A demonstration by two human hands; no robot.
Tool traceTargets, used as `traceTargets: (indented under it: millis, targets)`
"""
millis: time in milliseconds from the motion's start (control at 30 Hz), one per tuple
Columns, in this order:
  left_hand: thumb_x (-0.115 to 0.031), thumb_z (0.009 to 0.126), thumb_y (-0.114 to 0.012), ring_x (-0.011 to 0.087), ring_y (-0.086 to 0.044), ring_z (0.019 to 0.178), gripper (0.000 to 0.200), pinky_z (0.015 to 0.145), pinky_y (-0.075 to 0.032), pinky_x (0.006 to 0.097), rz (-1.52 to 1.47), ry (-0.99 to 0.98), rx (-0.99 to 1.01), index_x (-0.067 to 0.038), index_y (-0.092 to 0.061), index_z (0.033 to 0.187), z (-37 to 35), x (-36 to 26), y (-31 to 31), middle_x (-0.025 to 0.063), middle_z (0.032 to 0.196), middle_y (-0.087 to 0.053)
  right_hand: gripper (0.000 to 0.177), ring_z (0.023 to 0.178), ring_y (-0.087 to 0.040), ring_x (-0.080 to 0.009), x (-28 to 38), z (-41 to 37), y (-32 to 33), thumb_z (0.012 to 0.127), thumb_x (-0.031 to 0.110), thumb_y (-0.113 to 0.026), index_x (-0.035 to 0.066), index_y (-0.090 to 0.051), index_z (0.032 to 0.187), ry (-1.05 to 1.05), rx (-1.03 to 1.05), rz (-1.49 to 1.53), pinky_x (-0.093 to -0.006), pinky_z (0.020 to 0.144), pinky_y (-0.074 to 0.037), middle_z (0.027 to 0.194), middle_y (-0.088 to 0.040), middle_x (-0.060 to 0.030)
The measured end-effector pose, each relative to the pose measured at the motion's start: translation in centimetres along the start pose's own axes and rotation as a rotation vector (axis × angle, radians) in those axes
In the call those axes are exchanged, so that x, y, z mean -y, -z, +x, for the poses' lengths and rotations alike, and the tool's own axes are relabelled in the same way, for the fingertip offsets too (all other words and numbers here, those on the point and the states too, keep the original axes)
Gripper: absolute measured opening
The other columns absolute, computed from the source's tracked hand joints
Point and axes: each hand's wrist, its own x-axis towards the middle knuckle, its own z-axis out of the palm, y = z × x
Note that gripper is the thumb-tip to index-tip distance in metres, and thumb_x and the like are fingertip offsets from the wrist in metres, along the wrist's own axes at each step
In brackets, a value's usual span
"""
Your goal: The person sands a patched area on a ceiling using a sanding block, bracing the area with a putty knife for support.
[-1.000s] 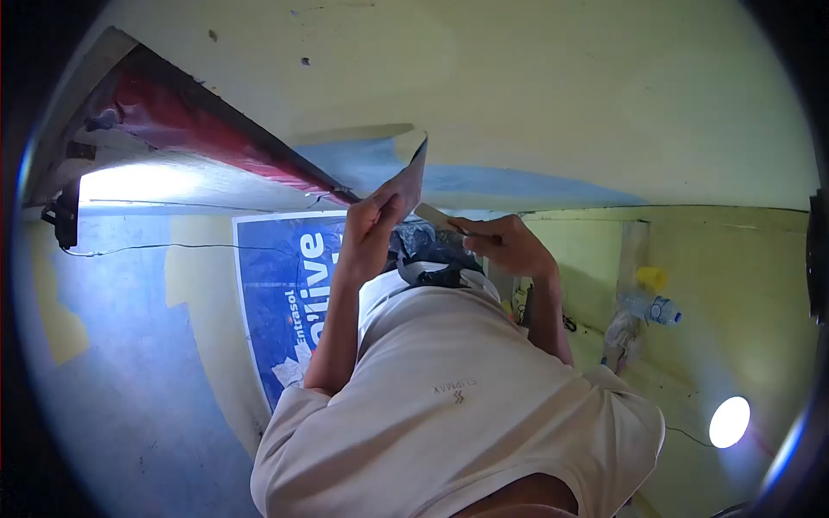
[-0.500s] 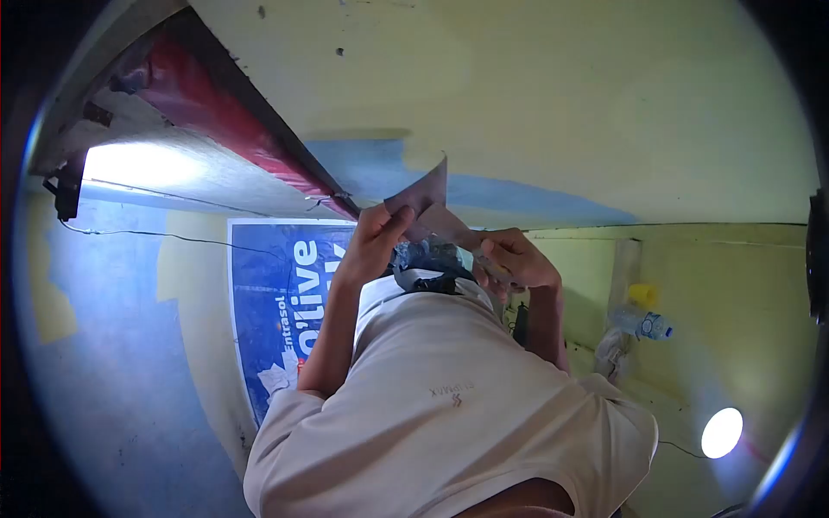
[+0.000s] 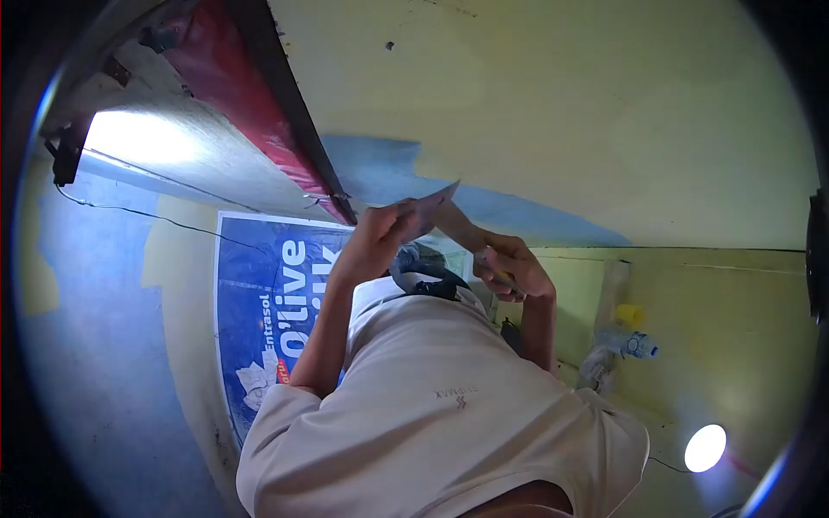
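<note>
My left hand (image 3: 380, 240) is closed around a thin flat scraper plate (image 3: 439, 200), its pointed corner sticking out past my fingers. In my right hand (image 3: 518, 266) is a putty knife (image 3: 458, 226), gripped by the handle, with its broad blade angled toward the plate. The blade's end overlaps the plate in this view. Both hands are in front of my waist, above the light shirt (image 3: 449, 371) I wear.
A yellow wall (image 3: 561, 104) with a blue patch (image 3: 509, 203) faces me. To the left are a dark-edged red sheet (image 3: 246, 95) and a blue poster (image 3: 250, 319). A plastic bottle (image 3: 629, 343), a yellow object (image 3: 630, 314) and a lit lamp (image 3: 705, 448) are at right.
The plate in my left hand has turned and now shows more edge-on. The putty knife's blade has moved up a little along it. The whole view has shifted slightly.
</note>
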Motion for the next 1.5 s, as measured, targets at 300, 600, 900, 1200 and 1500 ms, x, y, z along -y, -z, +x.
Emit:
traceTargets:
  millis: [300,600,900,1200,1500]
  targets:
    - [-0.014,0.104,-0.054,0.0080,-0.037,0.071,0.023,0.060,-0.036,0.0286,-0.018,0.033,-0.108,0.007,-0.057,0.095,0.4,-0.6,1.3,0.0008,0.072,-0.046,0.037,0.041,-0.035,-0.0064,0.2,0.4,-0.8,0.107,0.037,-0.046,0.002,-0.050,0.119,0.018,0.096,0.366,-0.0211,0.026,-0.029,0.071,-0.043,-0.0064]
    - [-0.015,0.103,-0.057,0.0052,-0.038,0.071,0.023,0.057,-0.033,0.0265,-0.202,0.042,-0.128,0.005,-0.059,0.092,0.9,-1.4,2.5,-0.0045,0.072,-0.047,0.037,0.042,-0.040,-0.0070,-1.3,2.8,-1.0,0.106,0.039,-0.050,0.004,-0.049,0.118,-0.010,0.079,0.512,-0.0201,0.027,-0.030,0.075,-0.048,-0.0058]
    - [-0.015,0.104,-0.057,0.0042,-0.036,0.069,0.023,0.057,-0.030,0.0268,-0.142,0.068,-0.152,0.003,-0.058,0.089,1.3,-1.2,1.4,-0.0065,0.072,-0.043,0.036,0.043,-0.040,-0.0068,-0.3,3.3,-2.0,0.105,0.039,-0.052,0.004,-0.050,0.114,0.053,0.164,0.485,-0.0199,0.029,-0.030,0.075,-0.047,-0.0049]
    - [-0.012,0.104,-0.053,0.0075,-0.043,0.074,0.021,0.065,-0.041,0.0267,-0.090,0.073,-0.180,0.006,-0.062,0.103,0.4,-2.3,2.7,-0.0017,0.076,-0.054,0.037,0.042,-0.036,-0.0060,-0.4,3.2,-1.3,0.105,0.039,-0.052,0.002,-0.054,0.107,0.118,0.096,0.298,-0.0204,0.030,-0.028,0.070,-0.045,-0.0037]
    - [-0.009,0.100,-0.053,0.0242,-0.041,0.062,0.023,0.062,-0.044,0.0351,0.172,0.063,-0.016,0.004,-0.064,0.116,0.8,-3.5,2.3,0.0199,0.070,-0.053,0.039,0.045,-0.039,-0.0019,1.7,2.3,-1.4,0.106,0.031,-0.052,0.003,-0.055,0.133,-0.061,0.051,-0.047,-0.0202,0.036,-0.031,0.074,-0.050,0.0012]
